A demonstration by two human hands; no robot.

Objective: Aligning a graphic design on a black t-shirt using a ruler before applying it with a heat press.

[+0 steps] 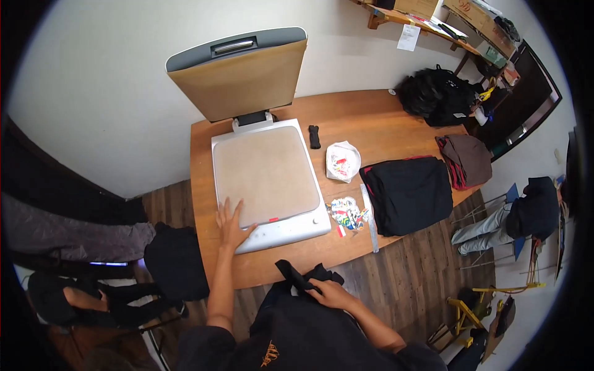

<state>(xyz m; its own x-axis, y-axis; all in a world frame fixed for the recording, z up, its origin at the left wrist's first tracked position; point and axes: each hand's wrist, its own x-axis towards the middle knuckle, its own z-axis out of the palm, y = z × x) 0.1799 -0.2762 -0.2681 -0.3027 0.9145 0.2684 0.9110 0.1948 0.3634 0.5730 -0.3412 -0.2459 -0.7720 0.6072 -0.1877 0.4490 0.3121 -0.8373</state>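
Note:
In front of me on a wooden table (348, 106) stands a heat press with its lid (250, 76) raised. The lid's underside has a brown sheet over it. The lower platen (264, 171) bears a beige cover, and a small red label (274, 219) lies at its front edge. My left hand (229, 228) rests with fingers spread on the front left corner of the platen. Close to my waist, my right hand (329, 293) grips a bunched black cloth (291, 273), part of which its fingers hide.
Right of the press are a white container (342, 178) of small labels, a loose label pile (345, 213), a metal ruler (370, 222) and a rolled black cloth (314, 137). Folded black garments (408, 195) and brown ones (468, 160) lie further right. People sit at left (83, 297) and right (533, 208).

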